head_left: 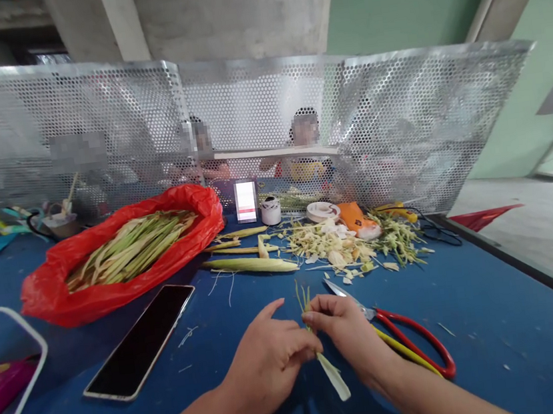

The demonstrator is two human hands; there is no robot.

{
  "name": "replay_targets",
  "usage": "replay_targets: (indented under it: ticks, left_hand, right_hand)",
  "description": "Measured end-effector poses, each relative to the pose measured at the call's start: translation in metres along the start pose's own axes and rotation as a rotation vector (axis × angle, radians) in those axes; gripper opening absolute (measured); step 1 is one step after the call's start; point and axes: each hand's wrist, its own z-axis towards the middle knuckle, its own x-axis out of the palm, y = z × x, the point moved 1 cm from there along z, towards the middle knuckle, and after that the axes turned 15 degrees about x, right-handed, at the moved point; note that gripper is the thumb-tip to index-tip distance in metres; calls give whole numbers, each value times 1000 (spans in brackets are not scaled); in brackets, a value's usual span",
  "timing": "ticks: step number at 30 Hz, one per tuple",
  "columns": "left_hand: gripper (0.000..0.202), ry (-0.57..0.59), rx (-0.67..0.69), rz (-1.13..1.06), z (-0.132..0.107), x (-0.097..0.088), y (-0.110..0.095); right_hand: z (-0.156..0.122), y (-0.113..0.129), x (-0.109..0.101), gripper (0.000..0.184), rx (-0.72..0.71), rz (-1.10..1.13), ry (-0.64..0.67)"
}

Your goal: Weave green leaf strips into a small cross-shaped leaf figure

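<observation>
My left hand [278, 348] pinches a pale green corn husk strip [334, 378] at its middle, and the wide end hangs below my fingers. Above, my right hand [341, 323] grips the same piece near its top, where thin green strands stick up. Both hands are close together over the blue table. Beside my right hand lie scissors [417, 331] with red handles, partly behind my wrist, along with a yellow tool handle [408, 351]. Beyond the hands, a long corn husk [251, 266] rests on the table.
A red plastic bag [57, 308] holds long husk strips [135, 251]. A dark-screened phone [142, 344] lies left. Cut scraps [331, 244], a tape roll [322, 212], a white can [271, 211] and an upright lit phone [246, 200] stand before a perforated metal screen [253, 102]; people sit behind.
</observation>
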Motion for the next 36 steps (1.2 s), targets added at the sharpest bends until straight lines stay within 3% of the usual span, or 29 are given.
replay_targets:
  ticks: [6,14,18,26,31,36]
  left_hand:
    - [16,-205,-226,-393,2,-1,1]
    - [15,-287,-304,-662,1,3,-2]
    - [14,-268,-277,-597,2,1,-5]
    - [20,-138,-225,-308,2,1,-4]
    - [21,-122,-213,-308,3,0,-3]
    - [18,-177,-252,-336,4,-2,-4]
  right_hand:
    - [-1,7,-8,28,99,88,169]
    - [5,0,-5,37,170,153,208]
    - [5,0,-8,35,154,146,249]
    - [5,-5,2,33,134,158,147]
    - [6,-3,0,35,137,142,146]
    - [6,1,-6,36,132,127,200]
